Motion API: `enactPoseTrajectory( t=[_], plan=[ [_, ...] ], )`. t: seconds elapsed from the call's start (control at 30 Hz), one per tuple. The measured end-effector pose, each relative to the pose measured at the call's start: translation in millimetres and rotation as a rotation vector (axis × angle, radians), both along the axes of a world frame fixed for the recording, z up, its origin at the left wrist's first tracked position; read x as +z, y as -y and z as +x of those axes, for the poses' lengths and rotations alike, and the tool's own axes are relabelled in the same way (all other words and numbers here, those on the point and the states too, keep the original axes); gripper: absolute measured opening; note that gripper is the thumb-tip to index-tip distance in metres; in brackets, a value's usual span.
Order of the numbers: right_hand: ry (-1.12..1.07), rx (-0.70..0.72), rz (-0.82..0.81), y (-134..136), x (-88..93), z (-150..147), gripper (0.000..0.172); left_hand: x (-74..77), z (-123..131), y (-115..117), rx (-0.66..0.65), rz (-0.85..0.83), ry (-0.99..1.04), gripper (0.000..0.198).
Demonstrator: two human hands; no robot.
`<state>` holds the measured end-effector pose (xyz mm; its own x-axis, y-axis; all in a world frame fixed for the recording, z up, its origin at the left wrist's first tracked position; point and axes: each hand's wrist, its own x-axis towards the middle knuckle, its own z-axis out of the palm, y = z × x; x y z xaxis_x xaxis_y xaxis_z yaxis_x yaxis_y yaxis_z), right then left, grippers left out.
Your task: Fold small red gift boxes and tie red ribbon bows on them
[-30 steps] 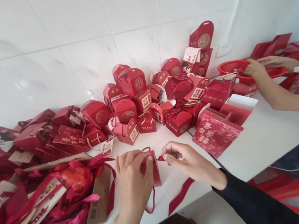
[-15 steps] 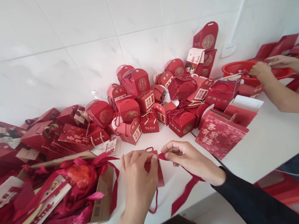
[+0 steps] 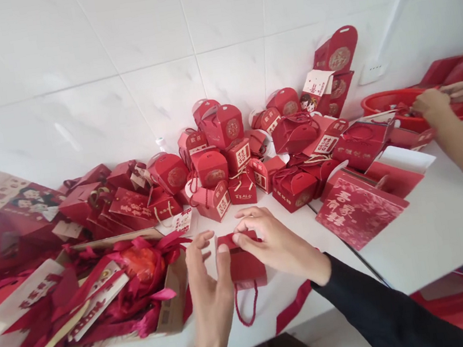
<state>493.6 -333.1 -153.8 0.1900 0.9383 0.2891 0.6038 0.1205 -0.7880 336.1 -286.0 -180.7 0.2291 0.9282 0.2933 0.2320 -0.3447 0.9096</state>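
Small red cardboard box [image 3: 248,268], one: is lying on the white table [image 3: 319,230] between both hands. Left hand [image 3: 210,278]: is spreading, released, beside it. Right hand [image 3: 274,242]: is touching its top, apparently pinching, though partly hidden.

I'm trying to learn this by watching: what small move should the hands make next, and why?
Probably close the left hand gently against the small red box to steady it. That hand stands open at the box's left edge, while the right hand works at its far end; whether the left thumb touches it is unclear.
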Motion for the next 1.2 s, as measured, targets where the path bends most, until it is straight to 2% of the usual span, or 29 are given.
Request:
enactPoseTrajectory(
  t=[0.1, 0.27, 0.57, 0.7, 0.8, 0.9, 1.0, 1.07, 1.13, 1.2],
  plan=[
    [0.051, -0.008, -0.033, -5, 1.3, -4, 0.014, -11.2, -9, 0, 0.025, -0.139, 0.016, 0.048],
    [0.115, -0.003, -0.084, -10, 1.5, -14, 0.016, -21.2, -17, -2, -0.024, -0.256, 0.175, 0.048],
    [0.189, 0.011, -0.125, -22, 3.6, -23, 0.016, -15.0, -16, 4, -0.001, -0.3, 0.223, 0.046],
    [0.222, 0.031, -0.113, -22, 5.9, -24, 0.015, -14.3, -18, 0, -0.004, -0.387, 0.202, 0.042],
    [0.256, 0.038, -0.098, -15, 6.4, -22, 0.008, -16.3, -19, -6, -0.006, -0.421, 0.263, 0.037],
    [0.316, 0.029, -0.088, -7, 4.1, -19, 0.023, -15.1, -20, -7, 0.052, -0.396, 0.406, 0.035],
    [0.384, 0.026, -0.104, 0, 1.6, -15, 0.016, -1.6, -23, -6, 0.177, -0.275, 0.531, 0.029],
    [0.386, 0.049, -0.088, 6, 1.5, -10, 0.025, 16.9, -26, -6, 0.259, -0.175, 0.591, 0.024],
    [0.293, 0.047, -0.041, 18, 1.8, -2, 0.039, 39.3, -29, -6, 0.319, -0.088, 0.648, 0.02],
    [0.125, -0.057, 0.0, 35, -0.3, 8, 0.043, 57.7, -33, -4, 0.363, -0.015, 0.665, 0.017]
  ],
)
